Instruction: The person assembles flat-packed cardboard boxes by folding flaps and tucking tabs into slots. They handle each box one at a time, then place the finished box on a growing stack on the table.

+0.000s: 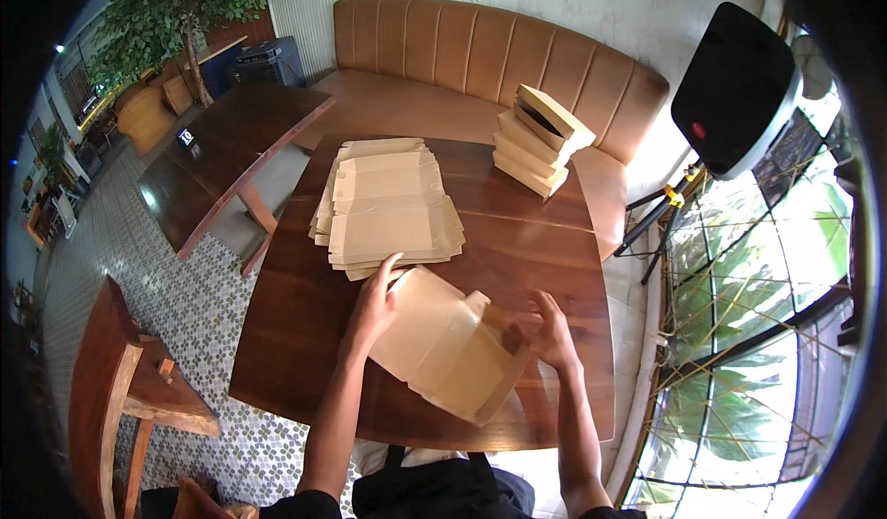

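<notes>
The left hand is at the left edge of 1 unfolded cardboard box, fingers extended; whether it grips, I cannot tell. The right hand, half-curled and blurred, is at the box's right side, its grip unclear. The box is between the 2 hands, over the wooden table. Flat cardboard sheets lie just beyond the left hand; folded boxes stand well beyond the right.

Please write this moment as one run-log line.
left hand: at unfolded box, left edge; right hand: at its right side; flat stack: beyond; folded boxes: far right
</notes>
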`<state>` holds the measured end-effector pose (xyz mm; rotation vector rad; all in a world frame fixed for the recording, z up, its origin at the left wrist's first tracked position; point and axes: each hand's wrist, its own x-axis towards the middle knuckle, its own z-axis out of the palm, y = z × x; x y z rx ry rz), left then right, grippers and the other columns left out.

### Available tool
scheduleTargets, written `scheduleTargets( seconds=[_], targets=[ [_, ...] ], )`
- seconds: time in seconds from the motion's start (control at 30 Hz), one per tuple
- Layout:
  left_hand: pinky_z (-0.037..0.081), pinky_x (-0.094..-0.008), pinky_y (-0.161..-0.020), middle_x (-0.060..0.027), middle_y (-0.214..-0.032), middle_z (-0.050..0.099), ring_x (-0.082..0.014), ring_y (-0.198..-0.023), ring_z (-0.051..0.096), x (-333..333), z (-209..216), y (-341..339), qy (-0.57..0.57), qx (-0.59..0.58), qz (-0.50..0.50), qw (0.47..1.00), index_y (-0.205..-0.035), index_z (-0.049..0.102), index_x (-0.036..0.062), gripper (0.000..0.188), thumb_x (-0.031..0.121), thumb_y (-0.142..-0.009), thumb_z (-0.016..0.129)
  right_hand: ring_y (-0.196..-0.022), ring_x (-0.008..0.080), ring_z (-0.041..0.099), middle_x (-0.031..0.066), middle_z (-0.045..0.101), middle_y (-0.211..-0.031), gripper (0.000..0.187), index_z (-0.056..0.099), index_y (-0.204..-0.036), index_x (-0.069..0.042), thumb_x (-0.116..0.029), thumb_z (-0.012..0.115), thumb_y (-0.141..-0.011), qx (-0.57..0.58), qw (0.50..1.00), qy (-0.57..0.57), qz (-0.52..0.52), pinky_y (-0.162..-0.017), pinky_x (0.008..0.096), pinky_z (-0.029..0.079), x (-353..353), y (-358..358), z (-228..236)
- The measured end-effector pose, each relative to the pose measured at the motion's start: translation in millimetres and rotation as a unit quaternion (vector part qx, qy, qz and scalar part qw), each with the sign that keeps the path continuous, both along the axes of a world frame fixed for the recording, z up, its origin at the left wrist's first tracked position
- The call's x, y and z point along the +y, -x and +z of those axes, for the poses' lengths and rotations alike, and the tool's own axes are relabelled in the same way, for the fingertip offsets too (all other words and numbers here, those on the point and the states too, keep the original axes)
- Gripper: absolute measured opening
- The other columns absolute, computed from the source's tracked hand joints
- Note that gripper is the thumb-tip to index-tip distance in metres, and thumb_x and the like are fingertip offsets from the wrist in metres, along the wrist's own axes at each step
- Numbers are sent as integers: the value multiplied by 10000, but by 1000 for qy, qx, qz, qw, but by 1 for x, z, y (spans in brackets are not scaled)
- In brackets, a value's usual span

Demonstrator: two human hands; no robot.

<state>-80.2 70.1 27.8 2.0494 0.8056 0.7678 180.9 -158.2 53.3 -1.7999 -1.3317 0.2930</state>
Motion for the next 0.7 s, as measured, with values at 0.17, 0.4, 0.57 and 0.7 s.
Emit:
scheduleTargets(
  seconds=[0.17,0.4,0.57,0.7],
  targets=[
    [555,-401,-967,-121,-1270,716,-279,-1145,699,5,34,-56,-1,-14,-180,984,-1485,521,121,596,-114,-941,585,-1114,241,719,170,720,-1267,409,709,-1256,-17,-168,828,-896,119,987,70,78,-928,391,591,31,-3,3],
    [515,-430,-1043,-161,-1282,687,-333,-1206,648,-8,44,-43,-227,-79,-70,968,-1347,627,53,427,12,-927,695,-832,183,756,145,786,-967,341,678,-1254,37,-162,731,-984,229,967,108,26,-717,338,601,35,-9,-34],
    [473,-411,-1111,-133,-1408,627,-270,-1286,599,-38,-3,31,136,-145,125,972,-1395,595,39,425,231,-1030,698,-790,167,747,129,786,-966,310,668,-1242,44,-158,693,-1008,275,959,38,-64,-664,326,589,25,-11,-56],
    [512,-367,-1027,-156,-1410,599,-215,-1215,612,-62,-34,64,242,-132,35,960,-1537,422,2,644,232,-1016,723,-947,131,716,84,773,-1036,281,642,-1289,27,-112,668,-1045,321,942,-92,-19,-818,302,581,31,0,-58]
  ],
)
